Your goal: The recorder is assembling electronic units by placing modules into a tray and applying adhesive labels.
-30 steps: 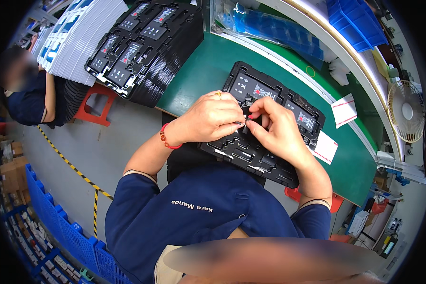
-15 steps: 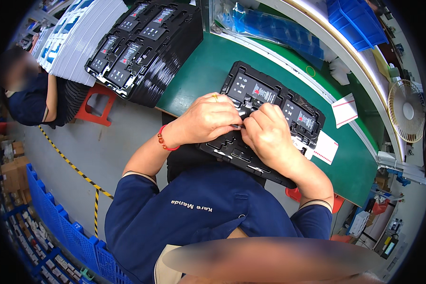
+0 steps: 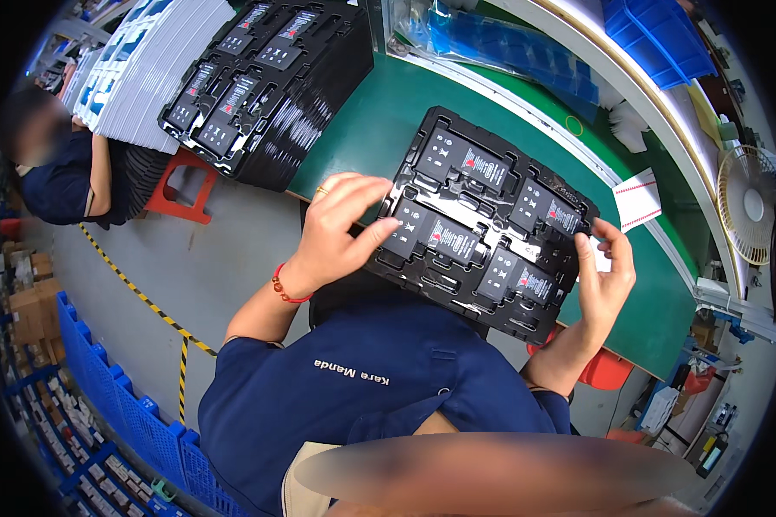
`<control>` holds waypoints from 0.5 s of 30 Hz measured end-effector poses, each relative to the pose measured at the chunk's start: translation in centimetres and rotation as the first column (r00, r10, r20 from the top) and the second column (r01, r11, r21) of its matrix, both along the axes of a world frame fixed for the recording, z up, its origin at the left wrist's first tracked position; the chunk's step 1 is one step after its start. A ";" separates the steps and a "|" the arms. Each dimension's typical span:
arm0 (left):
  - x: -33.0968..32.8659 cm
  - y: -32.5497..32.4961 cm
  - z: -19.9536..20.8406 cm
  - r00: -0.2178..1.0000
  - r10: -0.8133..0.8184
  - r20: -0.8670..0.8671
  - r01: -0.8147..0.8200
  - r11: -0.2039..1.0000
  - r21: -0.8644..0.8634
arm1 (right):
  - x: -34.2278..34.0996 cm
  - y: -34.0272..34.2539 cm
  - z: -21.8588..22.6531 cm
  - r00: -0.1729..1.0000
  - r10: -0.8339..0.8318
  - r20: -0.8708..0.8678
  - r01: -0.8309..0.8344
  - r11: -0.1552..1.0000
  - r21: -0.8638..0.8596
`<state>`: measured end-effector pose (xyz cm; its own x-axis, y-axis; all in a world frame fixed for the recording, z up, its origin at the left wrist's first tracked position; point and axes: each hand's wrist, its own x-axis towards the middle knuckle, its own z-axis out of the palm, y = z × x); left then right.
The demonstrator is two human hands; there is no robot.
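Note:
A black moulded plastic tray (image 3: 491, 211) lies on the green table, tilted in view and reaching over its near edge. Flat black batteries with printed labels, such as one battery (image 3: 466, 164) at the far left and another battery (image 3: 517, 276) at the near right, sit in its pockets. My left hand (image 3: 332, 228) is at the tray's left edge, thumb and fingers spread, with nothing in it. At the right edge my right hand (image 3: 605, 271) has its fingers apart and curved around the corner side. Whether either hand touches the rim I cannot tell exactly.
A tall stack of similar black trays (image 3: 297, 121) stands at the far left, beside stacked white trays (image 3: 142, 95). White cards with red marks (image 3: 636, 200) lie right of my tray. A fan (image 3: 744, 205) and blue bins (image 3: 660, 39) are farther right. Another person (image 3: 56, 172) sits at left.
My hands have parted from the tray's middle, the left going left and the right going right to its edges. The near batteries, covered by my hands before, now show in their pockets.

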<state>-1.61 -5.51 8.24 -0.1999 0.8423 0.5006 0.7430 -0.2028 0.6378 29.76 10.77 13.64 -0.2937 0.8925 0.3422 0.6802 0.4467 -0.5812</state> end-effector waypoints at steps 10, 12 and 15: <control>2.1 -0.2 -1.8 0.719 0.102 0.687 0.026 0.985 -0.173 | 2.8 0.1 -6.5 0.965 -0.242 -0.097 0.229 0.965 -0.127; 2.2 -0.2 -1.5 0.582 0.117 0.805 0.054 0.982 -0.181 | 3.0 0.0 -6.9 0.965 -0.237 -0.116 0.226 0.969 -0.100; 2.3 -0.1 0.0 0.560 0.037 0.828 0.052 0.995 -0.080 | 2.9 0.0 -6.9 0.967 -0.235 -0.096 0.227 0.971 -0.080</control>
